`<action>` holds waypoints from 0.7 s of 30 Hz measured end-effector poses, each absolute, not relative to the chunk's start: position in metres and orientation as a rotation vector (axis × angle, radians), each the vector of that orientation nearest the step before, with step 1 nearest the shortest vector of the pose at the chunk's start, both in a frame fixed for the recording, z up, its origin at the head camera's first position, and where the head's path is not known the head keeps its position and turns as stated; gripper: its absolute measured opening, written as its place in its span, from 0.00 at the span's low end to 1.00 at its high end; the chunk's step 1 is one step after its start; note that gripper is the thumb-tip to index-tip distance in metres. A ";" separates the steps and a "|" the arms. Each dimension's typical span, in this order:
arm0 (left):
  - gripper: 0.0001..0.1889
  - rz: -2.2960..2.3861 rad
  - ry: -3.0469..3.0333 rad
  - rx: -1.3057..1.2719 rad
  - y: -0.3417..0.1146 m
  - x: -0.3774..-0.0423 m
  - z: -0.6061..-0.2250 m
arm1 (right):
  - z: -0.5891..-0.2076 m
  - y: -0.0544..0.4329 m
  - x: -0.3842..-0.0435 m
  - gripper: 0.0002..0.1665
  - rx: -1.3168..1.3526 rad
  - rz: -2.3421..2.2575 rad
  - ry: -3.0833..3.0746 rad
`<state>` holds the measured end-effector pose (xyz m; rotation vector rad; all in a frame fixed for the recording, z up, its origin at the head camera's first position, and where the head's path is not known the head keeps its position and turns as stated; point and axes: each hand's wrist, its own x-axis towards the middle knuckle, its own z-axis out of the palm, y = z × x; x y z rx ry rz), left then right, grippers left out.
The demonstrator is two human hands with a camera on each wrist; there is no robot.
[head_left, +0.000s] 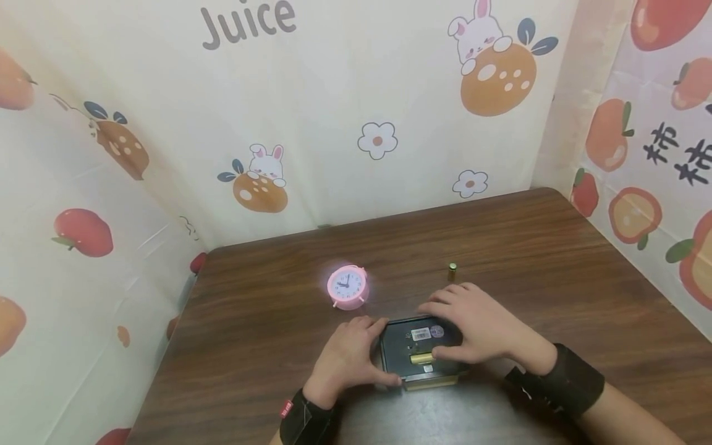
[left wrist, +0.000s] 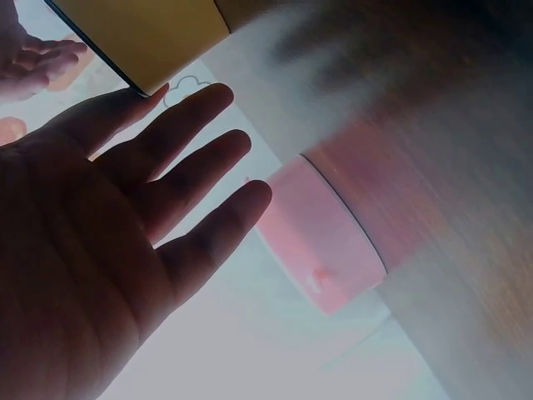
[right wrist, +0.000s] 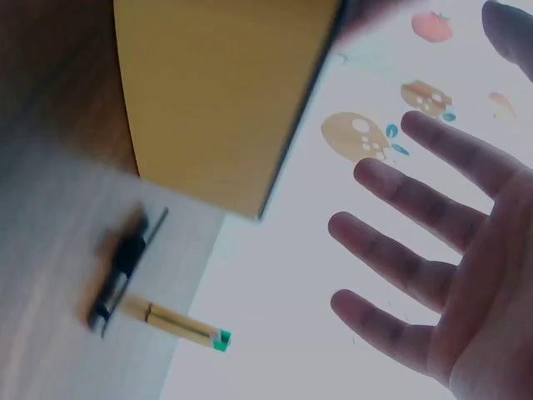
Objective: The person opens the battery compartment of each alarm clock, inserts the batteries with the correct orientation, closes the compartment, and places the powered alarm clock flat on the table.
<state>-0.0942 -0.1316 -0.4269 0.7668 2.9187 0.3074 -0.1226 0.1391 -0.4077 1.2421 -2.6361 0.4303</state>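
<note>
A box-shaped device (head_left: 396, 352) with a black back and yellow sides lies on the table, back up, a gold battery (head_left: 421, 358) showing in its open slot. My left hand (head_left: 347, 358) holds the device by its left end, index finger at the far corner and thumb at the near one. Its other fingers stretch out straight in the left wrist view. Over the device's right side reaches my right hand (head_left: 478, 324), its thumb tip at the battery's right end. The right wrist view has this hand's fingers (right wrist: 408, 258) spread and straight, beside the device's yellow side (right wrist: 216, 100).
A pink alarm clock (head_left: 347, 287) stands beyond my left hand. Behind my right hand, a green-topped battery (head_left: 452, 272) stands upright; near it lies a small black piece (right wrist: 121, 271) in the right wrist view. Printed curtains (head_left: 334, 93) border the wooden table (head_left: 256, 290).
</note>
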 end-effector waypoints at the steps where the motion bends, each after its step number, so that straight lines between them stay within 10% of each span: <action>1: 0.54 0.305 2.922 0.768 -0.132 -0.094 -0.427 | -0.407 0.141 -0.124 0.37 1.226 0.435 -2.633; 21: 0.54 0.308 2.920 0.763 -0.132 -0.092 -0.427 | -0.397 0.171 -0.138 0.27 1.016 0.426 -2.735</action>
